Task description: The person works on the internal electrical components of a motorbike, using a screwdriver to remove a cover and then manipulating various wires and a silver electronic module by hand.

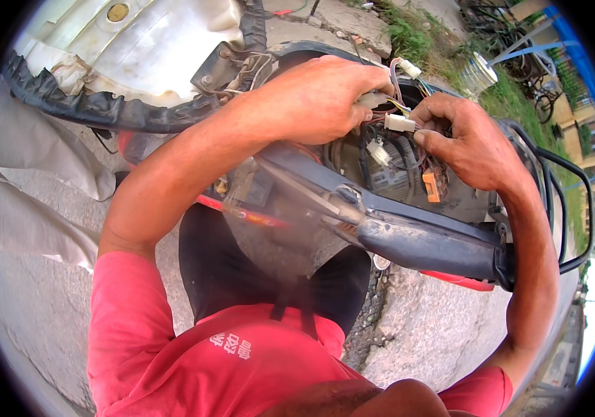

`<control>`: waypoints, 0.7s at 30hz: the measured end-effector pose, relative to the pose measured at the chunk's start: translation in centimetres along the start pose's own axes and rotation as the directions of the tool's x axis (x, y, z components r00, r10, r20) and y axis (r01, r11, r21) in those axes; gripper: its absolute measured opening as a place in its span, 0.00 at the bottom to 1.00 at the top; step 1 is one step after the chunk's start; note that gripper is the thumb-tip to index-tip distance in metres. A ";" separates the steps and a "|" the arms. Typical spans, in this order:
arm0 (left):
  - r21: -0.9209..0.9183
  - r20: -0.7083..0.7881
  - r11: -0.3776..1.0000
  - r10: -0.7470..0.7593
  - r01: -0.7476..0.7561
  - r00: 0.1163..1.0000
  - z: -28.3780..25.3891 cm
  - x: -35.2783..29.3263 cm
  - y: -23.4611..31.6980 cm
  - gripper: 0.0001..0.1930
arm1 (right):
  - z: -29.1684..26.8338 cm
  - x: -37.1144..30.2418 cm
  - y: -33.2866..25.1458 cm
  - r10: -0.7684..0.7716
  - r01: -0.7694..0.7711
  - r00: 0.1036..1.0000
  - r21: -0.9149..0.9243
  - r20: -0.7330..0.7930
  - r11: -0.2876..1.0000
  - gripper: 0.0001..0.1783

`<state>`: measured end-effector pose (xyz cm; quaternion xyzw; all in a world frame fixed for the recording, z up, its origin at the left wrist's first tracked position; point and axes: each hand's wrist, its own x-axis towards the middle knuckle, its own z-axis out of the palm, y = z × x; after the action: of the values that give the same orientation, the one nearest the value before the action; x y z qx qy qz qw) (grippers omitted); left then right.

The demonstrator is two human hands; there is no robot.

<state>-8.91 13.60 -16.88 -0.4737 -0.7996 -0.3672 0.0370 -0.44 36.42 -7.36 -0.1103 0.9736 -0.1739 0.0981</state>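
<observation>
Over the uncovered body of a motor scooter (422, 233), both my hands work among loose wires. My left hand (325, 97) pinches a pale wire connector (374, 101) between thumb and fingers. Close by on the right, my right hand (461, 135) has its fingers closed at the wire end of a white plug connector (400, 123). Thin coloured wires run between the two connectors. Another white connector (408, 68) sticks up just beyond them. Below hang a further white connector (379, 152) and an orange connector (433, 187) inside the scooter's open frame.
A whitish plastic panel (151, 48) with a black ribbed edge lies at the upper left. At the left stand a person's light trouser legs (33, 181). A black tubular rail (586, 208) curves out at the right. Cracked concrete (436, 326) lies underneath, with grass (409, 35) beyond.
</observation>
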 end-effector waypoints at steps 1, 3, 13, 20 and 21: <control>0.001 0.002 1.000 -0.004 0.004 1.000 0.0 0.0 0.1 0.21 | -0.1 0.0 0.0 0.009 -0.009 1.000 0.008 0.008 1.000 0.15; 0.003 0.006 1.000 -0.013 0.013 1.000 -0.1 0.0 0.3 0.21 | 0.0 0.0 0.3 -0.012 0.012 1.000 -0.002 -0.005 1.000 0.15; -0.014 0.026 1.000 -0.016 0.016 1.000 -0.3 -0.1 0.5 0.23 | 0.2 0.1 0.7 -0.002 0.003 1.000 0.022 -0.004 1.000 0.14; 0.017 0.020 1.000 -0.004 0.004 1.000 -0.2 0.0 0.4 0.22 | -0.1 0.3 0.8 -0.015 0.012 0.998 0.040 0.065 0.999 0.13; 0.018 0.022 1.000 -0.007 0.006 1.000 -0.1 0.0 0.5 0.21 | -0.3 0.3 0.8 -0.006 0.002 0.997 0.038 0.083 0.999 0.13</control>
<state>-8.59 13.67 -16.50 -0.4748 -0.8049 -0.3546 0.0312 -0.97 37.20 -7.47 -0.1175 0.9650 -0.1880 0.1401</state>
